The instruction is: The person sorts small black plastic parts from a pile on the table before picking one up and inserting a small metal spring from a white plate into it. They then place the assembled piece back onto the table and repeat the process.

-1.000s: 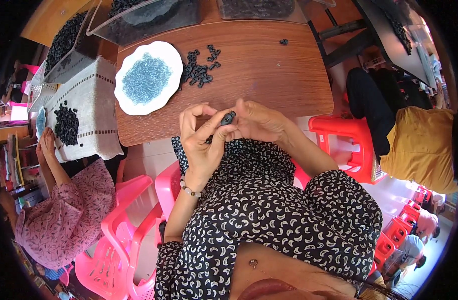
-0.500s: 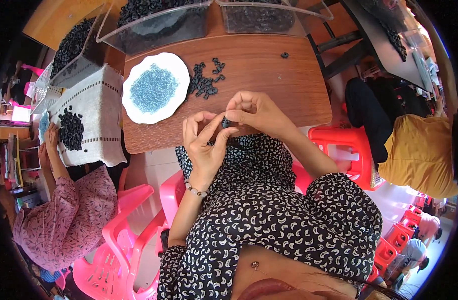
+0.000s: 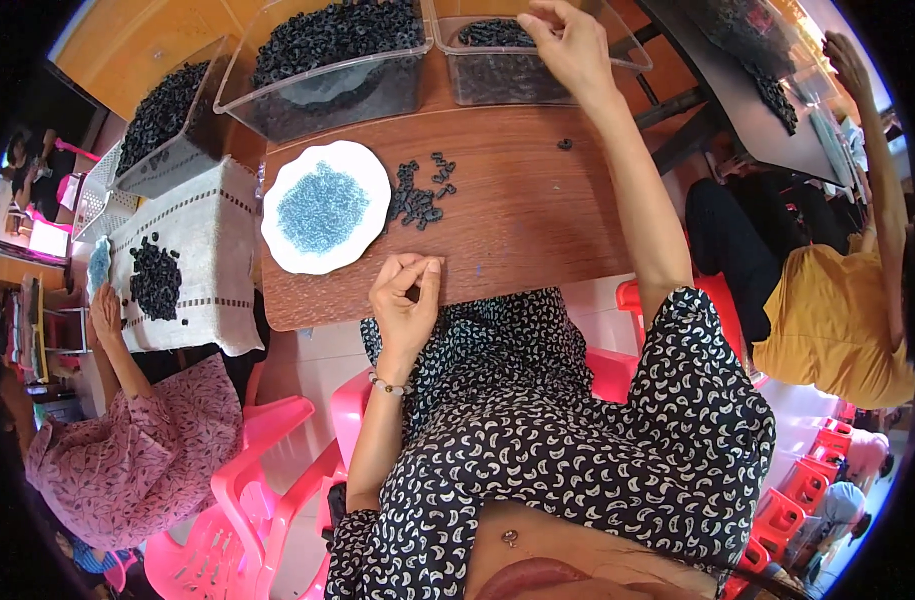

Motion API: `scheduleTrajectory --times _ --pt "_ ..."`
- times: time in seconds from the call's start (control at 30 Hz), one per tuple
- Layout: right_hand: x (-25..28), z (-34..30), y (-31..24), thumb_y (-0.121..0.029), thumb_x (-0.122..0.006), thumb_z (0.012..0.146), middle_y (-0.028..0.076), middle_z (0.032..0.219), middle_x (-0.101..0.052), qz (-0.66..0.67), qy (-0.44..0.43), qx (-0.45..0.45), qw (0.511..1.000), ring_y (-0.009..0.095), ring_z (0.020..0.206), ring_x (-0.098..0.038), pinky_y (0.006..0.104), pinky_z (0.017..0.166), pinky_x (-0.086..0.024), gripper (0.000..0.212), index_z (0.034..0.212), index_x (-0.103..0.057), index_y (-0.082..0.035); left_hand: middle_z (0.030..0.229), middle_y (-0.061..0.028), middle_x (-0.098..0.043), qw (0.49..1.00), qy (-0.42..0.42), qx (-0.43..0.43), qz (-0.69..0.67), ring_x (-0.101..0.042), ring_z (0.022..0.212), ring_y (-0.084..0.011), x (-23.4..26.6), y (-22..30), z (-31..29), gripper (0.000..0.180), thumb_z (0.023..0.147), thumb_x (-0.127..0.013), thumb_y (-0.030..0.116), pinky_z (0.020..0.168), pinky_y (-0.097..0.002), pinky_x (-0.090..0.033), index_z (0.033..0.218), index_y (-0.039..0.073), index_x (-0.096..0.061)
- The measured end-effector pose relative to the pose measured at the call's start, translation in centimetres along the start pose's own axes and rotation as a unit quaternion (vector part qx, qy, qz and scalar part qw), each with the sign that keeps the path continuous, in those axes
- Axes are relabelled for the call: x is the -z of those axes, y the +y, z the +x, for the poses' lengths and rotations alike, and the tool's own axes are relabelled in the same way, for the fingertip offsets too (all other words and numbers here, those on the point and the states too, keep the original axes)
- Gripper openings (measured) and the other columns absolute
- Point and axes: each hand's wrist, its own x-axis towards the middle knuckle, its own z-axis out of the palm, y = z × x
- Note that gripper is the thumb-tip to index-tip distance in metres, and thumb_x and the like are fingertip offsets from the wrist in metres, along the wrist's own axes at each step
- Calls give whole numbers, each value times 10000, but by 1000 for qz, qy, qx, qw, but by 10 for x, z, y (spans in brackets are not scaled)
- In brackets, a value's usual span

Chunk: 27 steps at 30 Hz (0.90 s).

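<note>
Above the table's near edge is my left hand [image 3: 405, 305], with thumb and forefinger pressed together. Whatever sits between those fingertips, if anything, is too small to make out. My right hand [image 3: 574, 52] is stretched over the clear plastic bin [image 3: 497, 88] at the far right, its thumb apart from the curled fingers and no part visible in it. That bin holds small black parts [image 3: 492, 34]. Beyond my left hand lies a loose heap of small black ring-like parts [image 3: 415, 203]. Beside the heap, a white scalloped plate [image 3: 282, 255] carries tiny bluish clear pieces [image 3: 322, 208].
A larger clear bin [image 3: 347, 105] of black parts stands at the table's back, another bin [image 3: 167, 125] further left. One black part [image 3: 565, 144] lies alone at right. Co-workers sit left, at a cloth-covered table [image 3: 212, 220], and right, in a yellow top [image 3: 827, 320]. Pink chairs [image 3: 247, 480] stand nearby.
My right hand has left my left hand and reached forward to the right bin. The dark part held between both hands no longer shows. My left hand stays near the table edge.
</note>
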Motion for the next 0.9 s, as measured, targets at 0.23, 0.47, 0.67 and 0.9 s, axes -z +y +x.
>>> scheduleTrajectory --times 0.23,0.47,0.67,0.9 --pt "-11 -89 -68 -248 -737 876 79 827 -695 125 -272 58 952 280 827 -632 409 746 -522 136 902 -728 -115 887 -59 -664 1000 -10 -1 1 -586 711 -106 3 5 3 113 914 -731 58 625 -236 -479 997 -2 -779" --pt "-15 -154 -92 -240 -796 813 93 864 -648 162 -377 78 909 299 884 -577 413 801 -483 233 935 -696 -69 896 -50 -660 1000 -14 8 0 -594 691 -97 3 6 2 116 913 -731 60 595 -224 -467 1002 0 -776" --pt "-16 -164 -93 -211 -756 844 112 924 -638 133 -353 88 922 336 919 -563 436 826 -488 216 985 -690 -61 879 -39 -653 1000 -22 -5 -4 -592 672 -77 4 10 -1 106 910 -699 40 581 -213 -452 974 6 -777" --pt "-14 -164 -97 -152 -706 903 112 958 -688 146 -320 62 934 314 919 -601 410 823 -509 146 1011 -714 -54 923 -59 -696 996 -11 52 -74 -634 775 -110 11 2 3 171 985 -657 105 694 -237 -508 1003 -25 -766"
